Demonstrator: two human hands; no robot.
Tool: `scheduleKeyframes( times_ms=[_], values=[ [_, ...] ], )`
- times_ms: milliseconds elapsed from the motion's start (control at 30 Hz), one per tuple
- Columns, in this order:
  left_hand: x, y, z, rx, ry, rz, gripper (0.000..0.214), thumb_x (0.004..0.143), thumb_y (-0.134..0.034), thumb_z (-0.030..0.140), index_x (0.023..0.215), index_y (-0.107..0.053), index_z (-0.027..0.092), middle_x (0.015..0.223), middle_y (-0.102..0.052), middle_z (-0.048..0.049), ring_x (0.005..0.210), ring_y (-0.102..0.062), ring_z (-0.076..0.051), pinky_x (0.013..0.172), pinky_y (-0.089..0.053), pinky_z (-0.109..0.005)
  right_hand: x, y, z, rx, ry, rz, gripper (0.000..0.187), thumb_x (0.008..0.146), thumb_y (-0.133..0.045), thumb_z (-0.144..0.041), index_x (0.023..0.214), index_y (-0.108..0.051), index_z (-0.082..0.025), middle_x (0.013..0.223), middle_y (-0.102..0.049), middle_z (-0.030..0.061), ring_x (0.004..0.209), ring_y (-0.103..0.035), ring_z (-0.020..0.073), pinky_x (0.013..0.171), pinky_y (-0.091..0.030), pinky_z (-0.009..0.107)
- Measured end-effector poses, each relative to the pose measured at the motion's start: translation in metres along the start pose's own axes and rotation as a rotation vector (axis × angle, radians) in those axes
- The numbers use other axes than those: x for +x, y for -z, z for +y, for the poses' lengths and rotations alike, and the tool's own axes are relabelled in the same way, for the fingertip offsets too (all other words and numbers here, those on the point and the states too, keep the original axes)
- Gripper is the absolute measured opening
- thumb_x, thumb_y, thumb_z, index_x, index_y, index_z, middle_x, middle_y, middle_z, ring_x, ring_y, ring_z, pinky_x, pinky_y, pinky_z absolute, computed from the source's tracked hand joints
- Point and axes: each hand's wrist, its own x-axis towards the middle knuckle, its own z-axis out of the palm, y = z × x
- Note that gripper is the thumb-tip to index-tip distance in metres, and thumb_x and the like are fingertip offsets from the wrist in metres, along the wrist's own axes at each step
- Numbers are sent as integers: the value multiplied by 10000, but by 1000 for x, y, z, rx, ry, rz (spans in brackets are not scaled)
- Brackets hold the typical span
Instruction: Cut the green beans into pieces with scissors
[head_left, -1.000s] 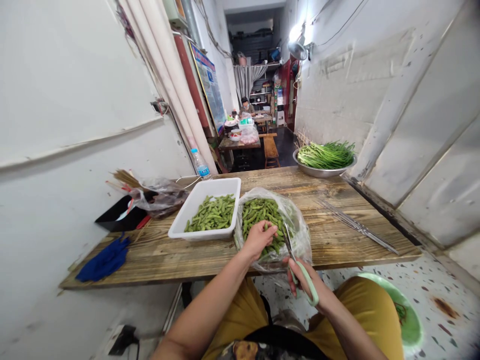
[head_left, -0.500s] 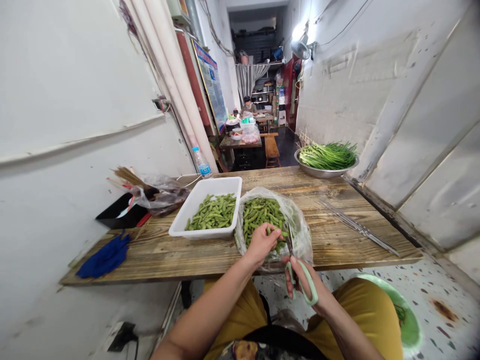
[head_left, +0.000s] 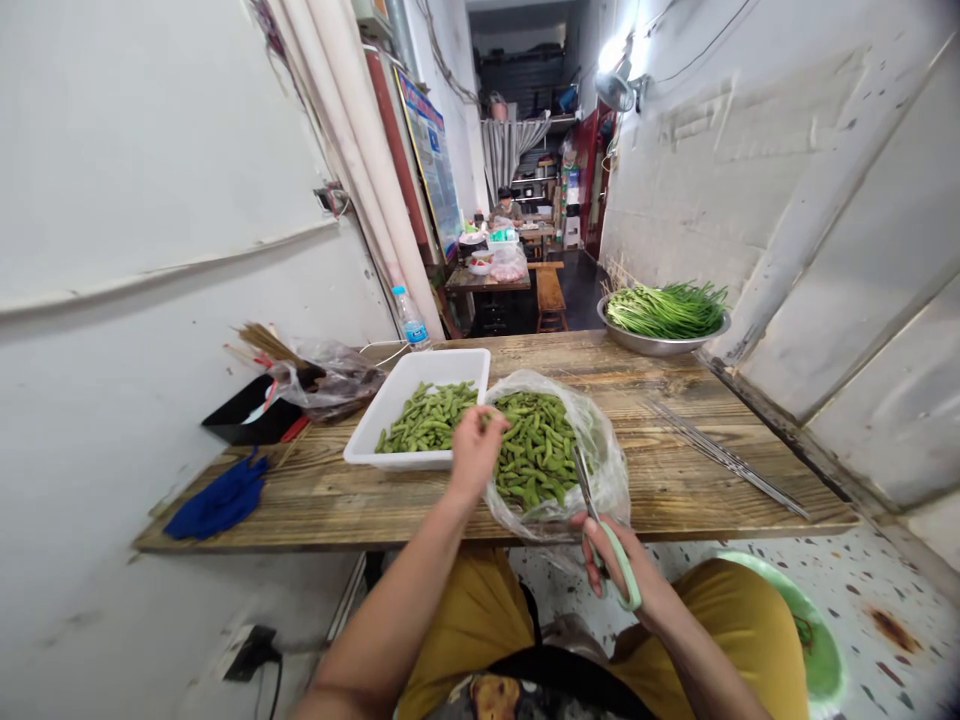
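Note:
My left hand (head_left: 475, 446) is over the right rim of a white plastic tub (head_left: 360, 445), its fingers pinched on what looks like an edamame pod, mostly hidden by the fingers. Trimmed-looking edamame pods (head_left: 429, 417) lie in the tub. Just to its right is a clear plastic bag (head_left: 611, 450), spread wide around a heap of green edamame pods (head_left: 536, 450). Through the pale green handles of a pair of scissors (head_left: 619, 562), my right hand (head_left: 611, 555) grips them. Their blades look nearly together and point up over the bag's right side.
Metal skewers (head_left: 724, 458) lie at the table's right, with a metal bowl of green stalks (head_left: 664, 315) behind. To the left are a blue cloth (head_left: 214, 500), a black box (head_left: 244, 408) and a water bottle (head_left: 410, 318). A green basin (head_left: 817, 640) stands on the floor; a person sits far back.
My left hand has moved left, away from the scissor tips, to the tub's rim. My right hand keeps hold of the scissors near the bag. The view has shifted slightly.

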Motion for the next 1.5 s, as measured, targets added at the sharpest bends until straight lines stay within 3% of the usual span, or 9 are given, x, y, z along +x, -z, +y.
scheduleKeyframes(
  times_ms=[100, 133, 200, 300, 400, 467, 800, 1133, 1500],
  values=[
    [48, 49, 12, 415, -274, 400, 238, 833, -449, 294, 1022, -519, 167, 956, -611, -84, 836, -554, -173, 775, -416, -299, 0, 4, 4, 4, -6, 9, 433, 775, -510, -588, 944, -518, -190, 625, -465, -46, 453, -458, 94, 387, -385, 215],
    [59, 61, 16, 561, -308, 389, 262, 827, -455, 260, 1059, -518, 155, 1020, -596, -111, 920, -544, -202, 834, -398, -335, 0, 4, 6, 9, -15, 14, 439, 773, -509, -592, 950, -517, -190, 628, -466, -44, 456, -460, 97, 387, -385, 218],
    [69, 71, 21, 849, -347, 275, 338, 782, -526, 233, 1111, -529, 157, 1142, -549, -152, 1080, -476, -277, 914, -336, -421, 1, 4, 7, 15, -26, 17, 443, 770, -509, -596, 951, -516, -192, 626, -463, -44, 455, -459, 101, 384, -383, 220],
    [47, 53, 18, 1066, -488, 63, 350, 787, -540, 233, 1136, -562, 226, 1250, -495, -137, 1206, -356, -325, 958, -229, -497, 3, 3, 8, 25, -22, 14, 429, 775, -509, -590, 942, -517, -195, 621, -460, -46, 455, -458, 100, 386, -380, 218],
    [4, 20, 0, 992, -653, -453, 224, 841, -481, 239, 987, -648, 272, 1051, -614, -75, 1051, -473, -241, 919, -244, -431, 2, 4, 7, 19, -13, 28, 418, 775, -515, -585, 925, -522, -196, 606, -458, -52, 444, -452, 94, 381, -377, 214],
    [-19, 3, -14, 944, -639, -636, 188, 842, -494, 247, 906, -670, 261, 923, -636, -61, 962, -495, -214, 881, -254, -402, -1, 5, 6, 0, -6, 26, 415, 776, -516, -583, 917, -526, -193, 593, -453, -56, 437, -447, 91, 381, -376, 214],
    [-35, -24, -28, 1111, -514, -405, 138, 769, -538, 227, 827, -647, 166, 875, -589, -110, 924, -489, -265, 788, -302, -400, -1, 0, 14, -43, -41, -22, 407, 800, -505, -559, 984, -508, -197, 587, -447, -60, 435, -439, 95, 383, -377, 213],
    [-22, -31, -18, 618, -416, -420, 187, 808, -541, 274, 906, -694, 232, 881, -692, -28, 856, -581, -173, 817, -343, -330, 6, 6, 13, -246, 55, -6, 430, 802, -488, -564, 1015, -522, -192, 543, -426, -70, 405, -410, 87, 375, -355, 199],
    [-43, -34, -6, 693, -684, -345, 128, 799, -561, 213, 857, -675, 220, 852, -638, -32, 868, -510, -183, 814, -263, -376, 7, 2, 6, -273, 52, 14, 399, 792, -492, -579, 898, -540, -198, 441, -380, -91, 327, -368, 72, 308, -335, 172]
  ],
)
